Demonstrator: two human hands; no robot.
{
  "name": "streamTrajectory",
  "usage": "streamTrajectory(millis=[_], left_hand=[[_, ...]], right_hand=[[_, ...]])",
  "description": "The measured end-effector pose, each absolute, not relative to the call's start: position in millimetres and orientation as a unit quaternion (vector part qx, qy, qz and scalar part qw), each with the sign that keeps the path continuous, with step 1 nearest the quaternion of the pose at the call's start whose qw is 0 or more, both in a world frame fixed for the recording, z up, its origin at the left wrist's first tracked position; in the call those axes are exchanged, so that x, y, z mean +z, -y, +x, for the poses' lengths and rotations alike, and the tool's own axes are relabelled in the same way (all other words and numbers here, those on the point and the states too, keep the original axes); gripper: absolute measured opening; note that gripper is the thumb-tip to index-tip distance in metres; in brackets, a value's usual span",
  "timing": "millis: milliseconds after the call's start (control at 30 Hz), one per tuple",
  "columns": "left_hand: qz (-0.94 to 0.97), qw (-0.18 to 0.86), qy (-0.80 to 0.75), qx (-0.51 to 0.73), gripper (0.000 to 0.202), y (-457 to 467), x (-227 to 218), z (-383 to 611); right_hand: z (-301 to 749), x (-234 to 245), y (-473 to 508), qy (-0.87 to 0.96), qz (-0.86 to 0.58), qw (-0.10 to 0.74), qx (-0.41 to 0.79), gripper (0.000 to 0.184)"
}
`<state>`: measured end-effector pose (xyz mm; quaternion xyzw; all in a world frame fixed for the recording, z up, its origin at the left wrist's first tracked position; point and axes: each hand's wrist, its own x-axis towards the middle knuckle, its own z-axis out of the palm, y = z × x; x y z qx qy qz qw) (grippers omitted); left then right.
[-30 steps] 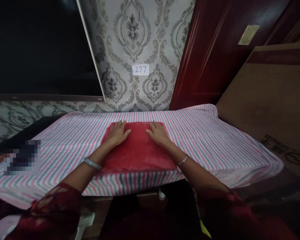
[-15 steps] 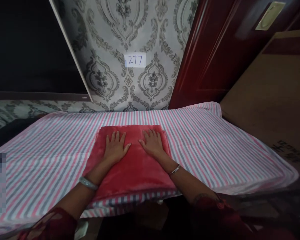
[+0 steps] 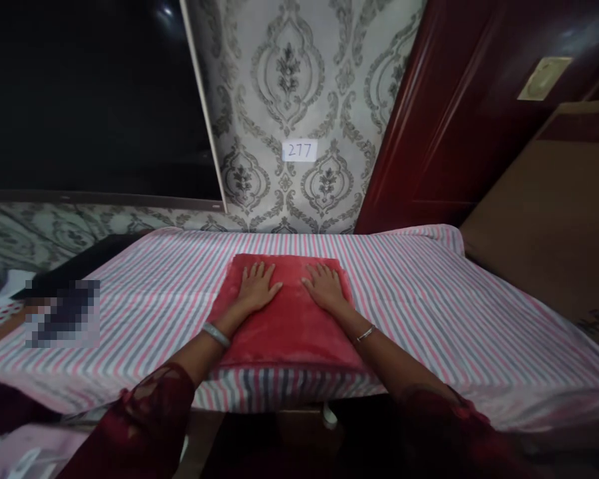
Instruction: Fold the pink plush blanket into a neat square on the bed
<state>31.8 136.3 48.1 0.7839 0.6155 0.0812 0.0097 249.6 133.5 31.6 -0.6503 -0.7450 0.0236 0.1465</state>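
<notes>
Moved: the left hand (image 3: 257, 289) and right hand (image 3: 325, 289) have both drawn back a little from the far edge of the cloth (image 3: 292, 329) since a second ago; the whole view has shifted too.
Left hand: laid palm down on the cloth's far left part, fingers spread, thumb pointing inward, grasping nothing.
Right hand: likewise flat and spread on the far right part, gripping nothing, well apart from the left.
Cloth: red, roughly square, lying flat on the surface (image 3: 424, 293), its near side along the surface's near edge.
Surface: draped in pink, grey and white stripes, bare to both sides of the cloth.
Wrists: a bangle (image 3: 216, 334) on the left, a thin bracelet (image 3: 365, 333) on the right.
Wall (image 3: 288, 120): patterned, bearing a card (image 3: 300, 150) reading 277.
Around: screen (image 3: 90, 106) at left, red door (image 3: 439, 126) and box (image 3: 544, 206) at right.
</notes>
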Motion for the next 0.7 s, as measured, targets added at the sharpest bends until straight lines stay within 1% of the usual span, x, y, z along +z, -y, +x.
streamTrajectory(millis=[67, 167, 233, 367, 500, 700], left_hand=[[0.782, 0.034, -0.617, 0.076, 0.064, -145, 63, 26], [0.760, 0.021, -0.646, 0.070, 0.056, -166, 84, 17], [0.739, 0.014, -0.670, 0.066, 0.056, -179, 89, 14], [0.716, 0.017, -0.695, 0.060, 0.060, -185, 72, 10], [0.720, 0.015, -0.690, 0.074, 0.061, -181, 52, 5], [0.722, -0.034, -0.684, 0.097, 0.060, -180, 47, 7]], right_hand=[[255, 44, -141, 0.750, -0.649, 0.127, 0.018, 0.053], [255, 64, -158, 0.735, -0.667, 0.118, 0.011, 0.051], [251, 67, -168, 0.718, -0.686, 0.120, 0.015, 0.052], [248, 47, -176, 0.694, -0.708, 0.124, 0.035, 0.053], [255, 24, -177, 0.688, -0.707, 0.158, 0.041, 0.052], [258, 23, -177, 0.683, -0.709, 0.170, 0.034, 0.054]])
